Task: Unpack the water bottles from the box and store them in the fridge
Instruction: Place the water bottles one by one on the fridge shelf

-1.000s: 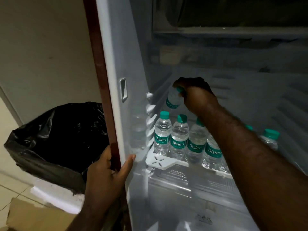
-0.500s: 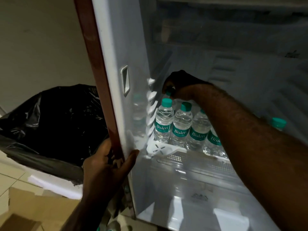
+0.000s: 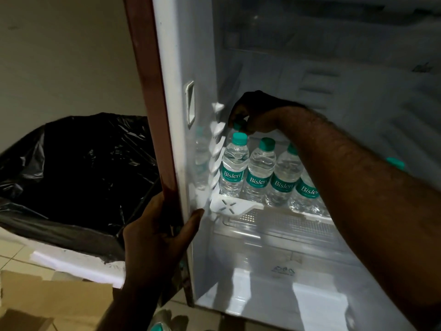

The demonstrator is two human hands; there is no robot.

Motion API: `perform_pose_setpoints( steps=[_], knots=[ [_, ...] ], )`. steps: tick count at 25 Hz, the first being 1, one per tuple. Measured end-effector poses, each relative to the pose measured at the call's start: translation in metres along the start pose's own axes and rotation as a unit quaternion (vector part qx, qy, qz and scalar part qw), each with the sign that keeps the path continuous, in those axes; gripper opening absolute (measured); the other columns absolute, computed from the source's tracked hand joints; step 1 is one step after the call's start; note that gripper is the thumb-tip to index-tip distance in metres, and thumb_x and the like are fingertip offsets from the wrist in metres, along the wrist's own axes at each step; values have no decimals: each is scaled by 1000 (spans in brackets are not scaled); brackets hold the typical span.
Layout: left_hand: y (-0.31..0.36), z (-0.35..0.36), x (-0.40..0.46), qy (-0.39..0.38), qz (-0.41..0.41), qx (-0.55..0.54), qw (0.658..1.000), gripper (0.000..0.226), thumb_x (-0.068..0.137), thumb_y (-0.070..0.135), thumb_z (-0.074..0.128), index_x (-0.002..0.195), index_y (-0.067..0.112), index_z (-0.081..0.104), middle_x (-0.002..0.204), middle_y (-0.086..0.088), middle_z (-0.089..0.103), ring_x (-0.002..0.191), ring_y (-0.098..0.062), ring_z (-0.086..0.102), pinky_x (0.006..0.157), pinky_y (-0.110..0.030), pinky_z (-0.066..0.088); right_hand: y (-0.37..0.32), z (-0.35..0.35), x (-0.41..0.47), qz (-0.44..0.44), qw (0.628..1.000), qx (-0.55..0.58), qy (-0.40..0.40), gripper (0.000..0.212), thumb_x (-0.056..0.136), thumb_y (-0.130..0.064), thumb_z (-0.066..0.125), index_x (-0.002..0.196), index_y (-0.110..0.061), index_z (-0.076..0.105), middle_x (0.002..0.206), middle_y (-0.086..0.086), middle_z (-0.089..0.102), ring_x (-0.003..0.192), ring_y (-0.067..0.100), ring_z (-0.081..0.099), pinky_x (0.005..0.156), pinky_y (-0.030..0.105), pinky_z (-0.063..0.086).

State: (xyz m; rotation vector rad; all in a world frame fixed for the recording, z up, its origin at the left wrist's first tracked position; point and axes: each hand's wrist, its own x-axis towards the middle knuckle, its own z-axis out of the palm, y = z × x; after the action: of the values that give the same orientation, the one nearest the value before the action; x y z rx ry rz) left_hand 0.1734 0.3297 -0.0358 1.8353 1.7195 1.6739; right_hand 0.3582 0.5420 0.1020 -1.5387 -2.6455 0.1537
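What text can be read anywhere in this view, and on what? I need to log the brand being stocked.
"Bisleri": on the green label of the leftmost clear plastic water bottle on the white fridge shelf.
"Bisleri": on the second bottle.
"Bisleri": on the third bottle.
"Bisle", the rest hidden by the right forearm: on the fourth bottle.
Small print under each brand name: too small to read.
Faint mark on the fridge floor: unreadable.

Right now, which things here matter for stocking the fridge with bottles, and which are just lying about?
Part of the job: held bottle, right hand, shelf bottles, fridge shelf, cardboard box, left hand gripping the fridge edge.
Lying about: black bin bag.
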Motion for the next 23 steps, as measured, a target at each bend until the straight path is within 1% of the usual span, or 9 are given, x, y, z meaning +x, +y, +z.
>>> perform_pose_setpoints(
  steps=[2,4,8,11,13,15,18,21,23],
  knots=[
    [-1,0,0,-15,-9,-8,1000,43,70,48,70,106,26,60,81,39,51,75,30,51,63,9,36,-4,0,-4,4,1000,12,0,39,77,-1,71,108,-23,69,111,-3,66,105,15,59,94,31,49],
    [-8,1,0,-2,29,-18,999,40,70,46,71,102,23,63,82,37,53,75,27,54,64,7,38,-4,1,-7,18,1000,17,4,39,80,-2,70,112,-24,67,118,-2,64,109,16,57,96,32,48],
    [-14,4,-2,2,66,-8,998,41,78,46,74,108,20,62,97,34,53,85,24,55,70,4,42,-3,4,-16,12,1000,0,1,34,93,-14,57,125,-25,59,129,-1,58,110,17,56,95,31,46],
    [-8,7,-2,24,26,-25,999,39,75,43,75,105,21,63,86,35,57,80,27,54,67,6,39,0,5,-29,6,999,-31,17,40,99,-21,46,138,-25,47,141,5,48,117,24,52,97,33,41],
    [-1,7,1,21,-21,-69,997,35,76,41,76,105,29,61,81,35,62,77,20,60,66,2,42,2,1,-44,19,994,-38,99,46,96,-12,48,140,-24,44,145,8,43,124,28,48,100,32,37],
    [6,6,-1,23,-28,-34,999,34,79,42,75,106,26,63,82,30,63,73,19,59,65,0,41,-3,6,-65,17,979,6,202,45,93,-6,45,135,-19,50,140,11,49,122,29,49,98,30,38],
    [11,8,-3,47,-30,-15,998,37,80,40,72,105,13,65,87,20,64,73,17,59,66,-3,42,-22,31,-101,18,954,87,288,35,89,-14,40,118,-11,60,126,12,59,114,26,53,92,31,39],
    [9,11,-8,61,-39,-27,997,44,81,36,72,113,6,63,102,10,68,89,5,65,80,-16,52,-52,62,-146,-45,896,148,417,30,90,-20,45,107,-6,66,113,1,64,102,17,55,88,21,34],
    [7,11,-10,60,-41,-28,997,47,83,33,72,119,5,61,107,8,67,94,2,65,84,-20,53,-68,89,-170,-97,863,171,466,22,89,-15,51,103,-10,69,108,2,68,103,19,59,89,18,33]
  ],
)
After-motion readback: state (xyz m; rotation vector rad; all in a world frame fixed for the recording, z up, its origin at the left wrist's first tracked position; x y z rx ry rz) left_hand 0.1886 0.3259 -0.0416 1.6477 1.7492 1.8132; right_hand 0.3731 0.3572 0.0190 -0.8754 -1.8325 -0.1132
